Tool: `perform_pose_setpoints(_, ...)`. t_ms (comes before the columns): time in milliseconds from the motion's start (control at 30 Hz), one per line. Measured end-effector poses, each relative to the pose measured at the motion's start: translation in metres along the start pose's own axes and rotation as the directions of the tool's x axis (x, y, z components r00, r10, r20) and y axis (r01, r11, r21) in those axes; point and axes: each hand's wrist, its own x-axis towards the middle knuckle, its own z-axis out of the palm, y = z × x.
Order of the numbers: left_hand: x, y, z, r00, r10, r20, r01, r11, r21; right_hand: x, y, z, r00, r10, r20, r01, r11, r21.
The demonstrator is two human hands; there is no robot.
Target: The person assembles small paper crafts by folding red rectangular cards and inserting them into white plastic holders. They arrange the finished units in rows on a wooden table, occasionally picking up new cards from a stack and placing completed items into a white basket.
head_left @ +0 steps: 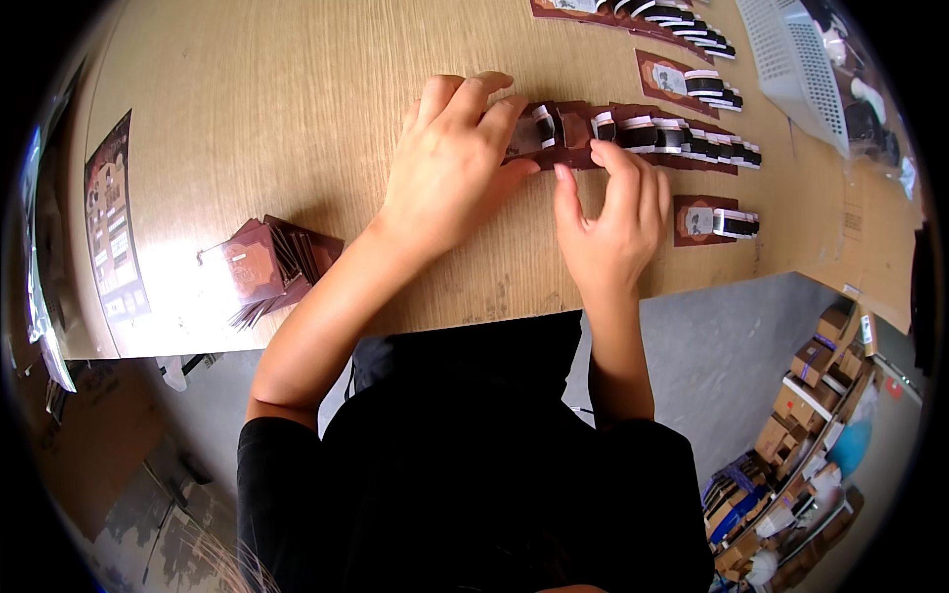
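A row of overlapping brown cards (575,130) lies across the table, with small black-and-white banded pieces (638,131) on them. At the row's left end, my left hand (445,158) is curved around a brown card (524,140), thumb at its near edge and fingers at its far edge. My right hand (621,212) rests at the row's near side, its index fingertip by a banded piece and its thumb apart from it; nothing shows between them. What its other curled fingers touch is hidden.
A fanned stack of brown cards (259,265) sits left of my left forearm. More cards with banded pieces lie nearby: a single card (694,219), a short row (664,79) and a far row (573,8). A white perforated basket (791,69) stands far right; a printed sheet (114,227) lies left.
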Motion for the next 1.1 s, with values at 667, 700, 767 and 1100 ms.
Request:
perform_pose_setpoints(667, 0.001, -0.003, 0.014, 0.998, -0.012, 0.064, 0.020, 0.992, -0.125, 0.023, 0.019, 0.007, 0.997, 0.072, -0.015, -0.072, 0.996, -0.045)
perform_pose_setpoints(700, 0.001, -0.003, 0.014, 0.998, -0.010, 0.068, 0.019, 0.992, -0.123, 0.024, 0.019, 0.007, 0.997, 0.070, -0.014, -0.071, 0.997, -0.039)
perform_pose_setpoints(767, 0.000, -0.002, 0.014, 0.998, -0.005, 0.065, 0.013, 0.992, -0.123, 0.020, 0.022, 0.008, 0.996, 0.072, -0.060, -0.070, 0.997, 0.036)
perform_pose_setpoints(1100, -0.001, -0.003, 0.002, 1.000, -0.022, -0.002, 0.021, 0.967, -0.254, 0.015, 0.016, 0.000, 0.981, 0.042, -0.190, -0.019, 0.992, 0.122)
